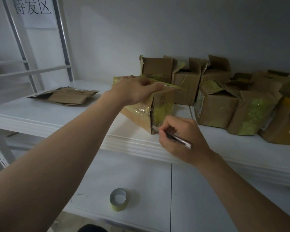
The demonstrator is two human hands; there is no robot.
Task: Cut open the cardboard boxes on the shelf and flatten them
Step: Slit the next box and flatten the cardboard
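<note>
**Progress.** One flattened box (65,96) lies at the far left of the shelf (57,118), so judged done. One taped box (146,113) is under the knife at the middle of the shelf, near its front edge; its near corner seam shows a dark split running down to the bottom, so the cut looks close to its end. Flattening of this box is not yet done. The standing boxes (214,106) to the right look untouched by the knife, though several have top flaps up.

**Count.**
- Flattened box: 1.
- Taped box being cut: 1.
- Standing boxes, right: at least 6, in a far row and a near row; a seventh may sit behind, partly hidden.
- Knife (179,139): 1, blade tip at the foot of the split seam.
- Tape roll (118,199): 1, on the lower shelf (208,190), near.
- Paper sign (32,7): 1, far left, on the frame.

**Hands.**
- Left hand (136,91): palm down on top of the taped box, fingers laid across it, pressing, holding nothing.
- Right hand (181,136): fingers curled round the knife, pen-fashion.
</note>
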